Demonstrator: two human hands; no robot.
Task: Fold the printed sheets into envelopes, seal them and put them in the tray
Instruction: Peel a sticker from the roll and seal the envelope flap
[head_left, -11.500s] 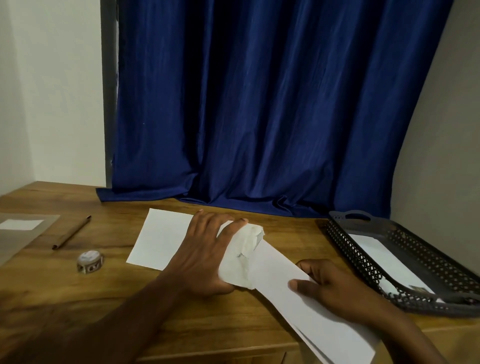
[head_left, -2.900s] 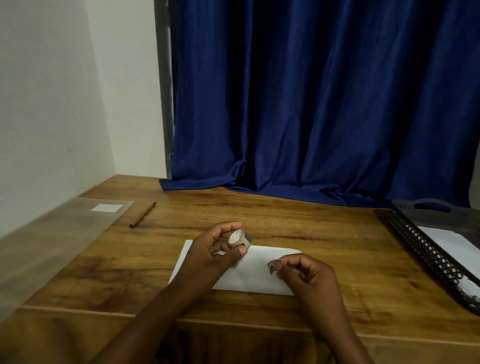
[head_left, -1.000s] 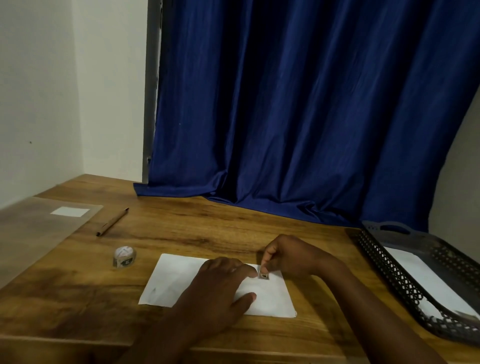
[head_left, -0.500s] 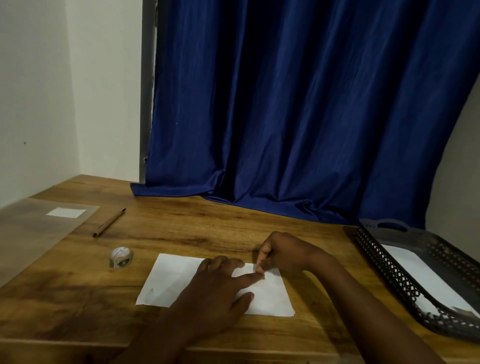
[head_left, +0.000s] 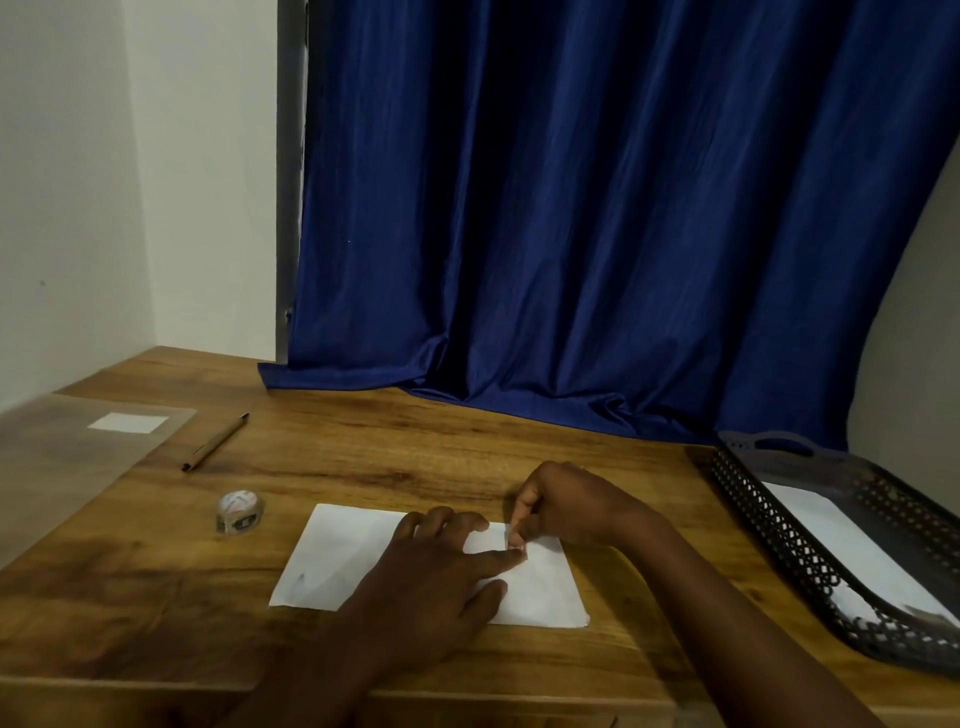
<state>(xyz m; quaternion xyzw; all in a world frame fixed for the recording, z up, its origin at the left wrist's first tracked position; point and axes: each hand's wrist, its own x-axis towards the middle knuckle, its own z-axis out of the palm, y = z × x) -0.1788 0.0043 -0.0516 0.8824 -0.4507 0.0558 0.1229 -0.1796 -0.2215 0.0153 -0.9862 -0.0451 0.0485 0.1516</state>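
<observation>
Home desk (head_left: 467, 447), blue curtain (head_left: 597, 208)

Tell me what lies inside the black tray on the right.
Inside the black tray lies white paper, flat on its floor. It looks like envelopes already put there, but how many cannot be told. The near lattice wall hides the paper's near edge.

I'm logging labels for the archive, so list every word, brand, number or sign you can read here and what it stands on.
No text here can be read.
Tape roll: a dark label with pale marks on its side, too small and blurred to read.
Folded envelope: faint grey marks near its left end, not legible.
White label on the clear plastic sleeve: looks blank.
Pen, tray: no lettering visible.
</observation>
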